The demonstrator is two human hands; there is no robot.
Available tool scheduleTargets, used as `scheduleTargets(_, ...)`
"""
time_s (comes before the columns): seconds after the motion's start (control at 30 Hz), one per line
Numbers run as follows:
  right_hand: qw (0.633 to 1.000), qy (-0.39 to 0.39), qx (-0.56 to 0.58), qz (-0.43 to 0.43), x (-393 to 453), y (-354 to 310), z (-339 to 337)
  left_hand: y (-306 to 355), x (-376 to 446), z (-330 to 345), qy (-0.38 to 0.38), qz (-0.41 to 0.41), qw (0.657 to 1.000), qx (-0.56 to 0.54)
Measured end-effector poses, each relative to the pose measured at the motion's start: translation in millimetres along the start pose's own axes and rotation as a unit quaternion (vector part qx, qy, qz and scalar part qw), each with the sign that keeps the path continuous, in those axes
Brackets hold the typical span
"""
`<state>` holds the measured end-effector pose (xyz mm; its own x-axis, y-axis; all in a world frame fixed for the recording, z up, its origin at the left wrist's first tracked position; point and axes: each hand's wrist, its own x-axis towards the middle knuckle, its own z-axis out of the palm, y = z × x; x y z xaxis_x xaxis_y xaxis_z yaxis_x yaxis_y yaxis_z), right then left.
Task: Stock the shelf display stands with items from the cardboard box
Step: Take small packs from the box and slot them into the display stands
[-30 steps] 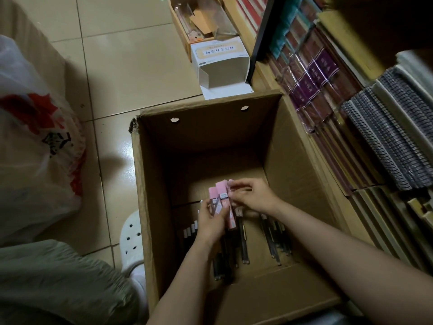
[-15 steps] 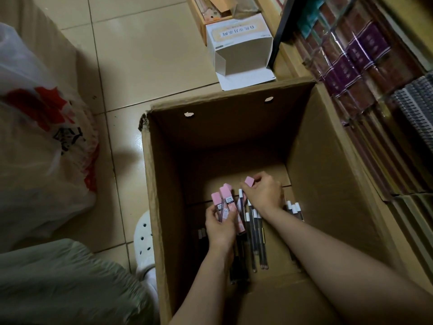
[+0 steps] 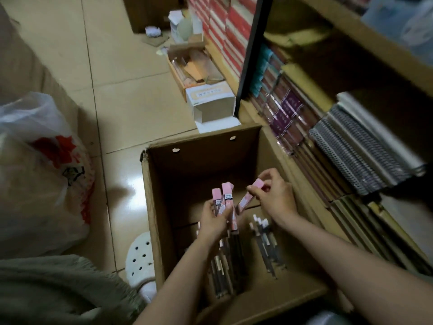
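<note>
An open cardboard box (image 3: pixel 150 207) stands on the floor against the shelf (image 3: pixel 309 90). Inside it my left hand (image 3: pixel 212 221) grips a small bunch of pink-topped pen packs (image 3: pixel 222 198), held upright. My right hand (image 3: pixel 276 195) pinches another pink-topped pack (image 3: pixel 248 195) by its top, tilted and lifted beside the bunch. More pens (image 3: pixel 264 242) lie loose on the box floor in two groups below my hands.
The shelf on the right holds spiral notebooks (image 3: pixel 356 156) and purple and red packs (image 3: pixel 285 113). A small white carton (image 3: pixel 210 106) and a tray of scraps (image 3: pixel 192 66) sit on the tiles beyond the box. A plastic bag (image 3: pixel 42 174) lies left; a white shoe (image 3: pixel 139 259) touches the box.
My right hand has picked a pink-topped pack off the box floor and raised it next to the bunch in my left hand. The camera has tilted up toward the shelf.
</note>
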<state>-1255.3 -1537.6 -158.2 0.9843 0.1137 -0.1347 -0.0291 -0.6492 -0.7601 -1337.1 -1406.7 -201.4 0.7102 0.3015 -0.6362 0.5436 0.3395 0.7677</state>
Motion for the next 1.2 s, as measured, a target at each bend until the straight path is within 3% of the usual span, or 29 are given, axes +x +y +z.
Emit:
scheduleTargets(0.13,0.996,0.039,-0.006,-0.075,-13,-56,-71,72,-21,12,-0.085,0.078,0.989,0.094)
scheduleTargets(0.3,0.990,0.094,0.000,-0.109,-30,-113,-160,178,-67,37,-0.257,0.154,0.938,0.175)
scheduleTargets(0.47,0.981,0.147,-0.020,-0.123,-52,-142,-239,238,-108,79,-0.323,0.193,0.907,0.190)
scheduleTargets(0.57,0.974,0.195,-0.012,-0.113,-63,-153,-276,253,-124,109,-0.373,0.157,0.905,0.133)
scheduleTargets(0.73,0.951,0.277,-0.050,-0.130,-72,-173,-332,272,-137,145,-0.425,0.146,0.890,0.079)
scheduleTargets(0.93,0.917,0.358,-0.105,-0.140,-50,-195,-382,315,-128,157,-0.421,0.143,0.896,0.021)
scheduleTargets(1.03,0.891,0.393,-0.162,-0.156,-30,-202,-382,330,-122,158,-0.411,0.146,0.900,0.007)
scheduleTargets(1.2,0.876,0.376,-0.242,-0.179,-3,-203,-355,337,-117,161,-0.414,0.166,0.895,0.013)
